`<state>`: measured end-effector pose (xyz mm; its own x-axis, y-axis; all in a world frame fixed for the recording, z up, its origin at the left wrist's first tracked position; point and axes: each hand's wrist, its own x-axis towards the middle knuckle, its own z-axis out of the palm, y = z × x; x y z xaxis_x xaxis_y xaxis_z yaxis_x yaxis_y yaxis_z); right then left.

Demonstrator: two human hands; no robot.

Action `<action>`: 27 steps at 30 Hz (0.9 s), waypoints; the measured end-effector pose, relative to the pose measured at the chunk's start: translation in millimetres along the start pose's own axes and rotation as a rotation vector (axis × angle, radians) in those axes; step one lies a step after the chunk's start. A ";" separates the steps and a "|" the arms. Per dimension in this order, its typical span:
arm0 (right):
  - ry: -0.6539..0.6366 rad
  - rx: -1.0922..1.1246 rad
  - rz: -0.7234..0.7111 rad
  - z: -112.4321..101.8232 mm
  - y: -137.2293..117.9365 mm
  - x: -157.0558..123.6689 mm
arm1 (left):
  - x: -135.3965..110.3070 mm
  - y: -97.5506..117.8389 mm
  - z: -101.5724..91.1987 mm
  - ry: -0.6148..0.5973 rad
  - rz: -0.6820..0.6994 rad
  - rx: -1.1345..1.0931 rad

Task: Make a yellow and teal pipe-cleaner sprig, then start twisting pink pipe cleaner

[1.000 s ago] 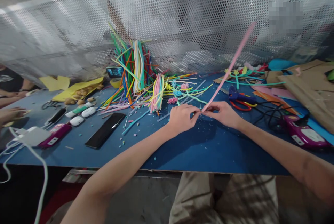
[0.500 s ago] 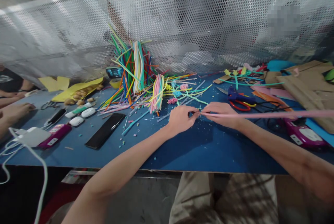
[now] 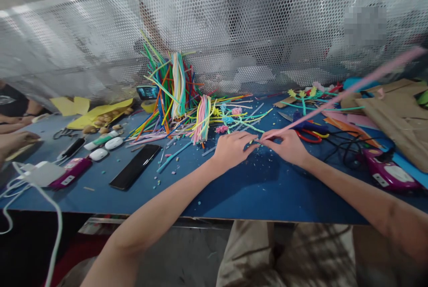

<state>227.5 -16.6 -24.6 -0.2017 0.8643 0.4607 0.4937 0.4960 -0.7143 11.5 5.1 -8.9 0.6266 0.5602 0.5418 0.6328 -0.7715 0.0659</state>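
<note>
A long pink pipe cleaner (image 3: 344, 93) slants from my fingertips up to the right, its far part blurred. My right hand (image 3: 290, 148) is closed in a pinch on it near its lower end. My left hand (image 3: 231, 149) meets it fingertip to fingertip, thumb and forefinger pinched at that same end; the exact spot is mostly hidden. Just beyond the hands lie finished-looking pipe-cleaner flowers, a pink one (image 3: 221, 129) and a blue one (image 3: 228, 120), beside a pale green twisted stem (image 3: 247, 126). Small clippings are scattered around on the blue table (image 3: 227, 198).
A bundle of pastel pipe cleaners (image 3: 201, 122) and a taller multicoloured heap (image 3: 167, 86) stand behind. To the right are red-handled scissors (image 3: 306, 137), a blue glue gun (image 3: 309, 124) and a purple power strip (image 3: 389, 171). A black phone (image 3: 135, 166) lies left. Another person's hand (image 3: 18, 142) is far left.
The pink pipe cleaner has swung from nearly level to slanting up towards the right. My right hand has turned slightly; both hands stay together. The other person's hand has shifted a little left.
</note>
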 end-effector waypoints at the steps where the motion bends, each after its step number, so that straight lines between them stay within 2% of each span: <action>1: -0.017 0.054 0.054 0.4 -0.8 0.4 | 0.1 -1.5 0.2 0.018 0.036 0.027; 3: -0.057 0.147 0.122 0.3 -1.1 1.1 | 0.4 -4.5 -0.6 0.020 0.097 0.074; 6: -0.095 0.226 0.142 -0.6 0.3 1.5 | 0.6 -7.5 -3.3 -0.001 0.154 0.123; 12: -0.123 0.180 0.135 -1.1 3.3 0.6 | -0.2 -4.6 -3.3 0.001 0.174 0.197; 17: -0.043 -0.048 -0.076 -3.7 6.0 -2.0 | -0.7 2.9 -2.4 0.012 0.088 0.053; 23: -0.164 -0.265 -0.450 -13.3 9.4 -2.4 | -0.9 6.7 -4.8 -0.043 -0.076 -0.129; 25: -0.165 -0.301 -0.476 -12.8 9.6 -1.8 | -1.0 5.8 -3.7 -0.072 -0.100 -0.144; 27: -0.147 -0.276 -0.438 -9.3 9.2 -1.4 | -0.9 3.9 -1.6 -0.069 -0.093 -0.128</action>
<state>240.1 -14.0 -26.9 -0.5452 0.5939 0.5916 0.5370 0.7894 -0.2976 12.6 1.2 -7.8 0.6004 0.6472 0.4697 0.6294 -0.7448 0.2216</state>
